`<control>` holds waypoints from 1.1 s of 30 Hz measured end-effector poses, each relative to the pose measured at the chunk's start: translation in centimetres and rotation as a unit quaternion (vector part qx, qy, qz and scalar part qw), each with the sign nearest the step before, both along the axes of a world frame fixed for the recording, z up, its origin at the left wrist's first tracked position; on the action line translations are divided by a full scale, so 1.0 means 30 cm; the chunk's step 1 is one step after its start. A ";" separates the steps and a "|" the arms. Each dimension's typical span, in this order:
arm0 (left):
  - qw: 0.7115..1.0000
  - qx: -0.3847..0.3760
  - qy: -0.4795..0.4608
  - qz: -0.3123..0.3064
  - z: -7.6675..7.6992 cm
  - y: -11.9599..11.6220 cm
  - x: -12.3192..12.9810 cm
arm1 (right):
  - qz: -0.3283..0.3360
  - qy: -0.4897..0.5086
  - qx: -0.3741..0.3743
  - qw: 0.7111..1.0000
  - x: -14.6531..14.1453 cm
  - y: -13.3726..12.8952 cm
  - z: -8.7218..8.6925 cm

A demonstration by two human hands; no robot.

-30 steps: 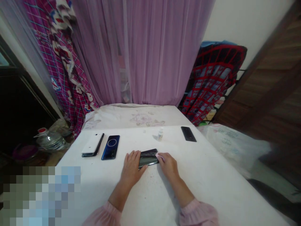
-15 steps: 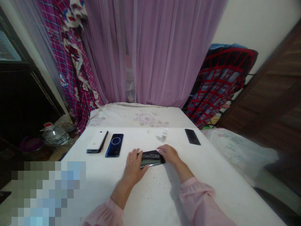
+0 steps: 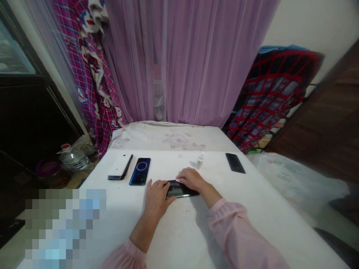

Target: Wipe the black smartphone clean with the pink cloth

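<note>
A dark, glossy smartphone (image 3: 182, 189) lies on the white-covered table, its long side running left to right. My left hand (image 3: 157, 196) grips its left end, with the thumb along the near edge and the fingers at the far edge. Over the phone's far edge, near the middle, my right hand (image 3: 192, 179) is bent down with its fingers pinched together. A small pale bit shows at those fingertips, too small to name. Beyond my right hand stands a small white bottle (image 3: 199, 161). A blue phone (image 3: 140, 172) lies to the left of my left hand.
Farther left, a white phone (image 3: 120, 166) rests on a dark one. A black phone (image 3: 235, 163) lies at the right. Purple curtains (image 3: 196, 63) hang behind the table (image 3: 179, 231). A large water bottle (image 3: 73, 157) stands beyond its left side. A blurred patch covers the lower left.
My right hand has moved left along the phone, from its right end to near its middle. My left hand keeps its grip. The whole view has shifted slightly.
</note>
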State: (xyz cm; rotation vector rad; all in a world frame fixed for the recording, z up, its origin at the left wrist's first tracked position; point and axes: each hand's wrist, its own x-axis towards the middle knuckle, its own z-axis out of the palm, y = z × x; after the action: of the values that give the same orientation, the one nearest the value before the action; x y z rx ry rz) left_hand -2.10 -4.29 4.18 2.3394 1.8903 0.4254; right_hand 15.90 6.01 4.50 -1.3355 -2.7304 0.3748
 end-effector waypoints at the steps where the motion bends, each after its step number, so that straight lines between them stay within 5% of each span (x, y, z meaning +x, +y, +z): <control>1: 1.000 0.005 0.003 0.001 0.001 -0.002 -0.001 | 0.003 -0.001 -0.002 1.000 0.009 0.003 -0.001; 8: 1.000 0.019 0.002 0.000 -0.015 0.003 -0.005 | -0.030 0.000 -0.023 0.999 0.139 0.019 0.010; 18: 1.000 0.014 0.004 -0.001 -0.003 -0.002 0.011 | 0.006 0.028 -0.033 0.999 -0.001 0.019 0.001; 28: 1.000 0.010 0.001 0.004 0.002 0.002 0.007 | -0.037 0.044 -0.043 0.997 0.184 0.036 -0.007; 33: 1.000 0.009 0.002 0.007 0.001 -0.003 0.018 | -0.016 0.051 -0.041 0.998 0.106 0.037 -0.017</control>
State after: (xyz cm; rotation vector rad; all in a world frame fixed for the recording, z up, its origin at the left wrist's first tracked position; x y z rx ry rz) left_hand -1.56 -4.38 4.20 2.3405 1.9151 0.4399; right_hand 19.06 7.12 3.99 -1.3373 -2.6350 0.5408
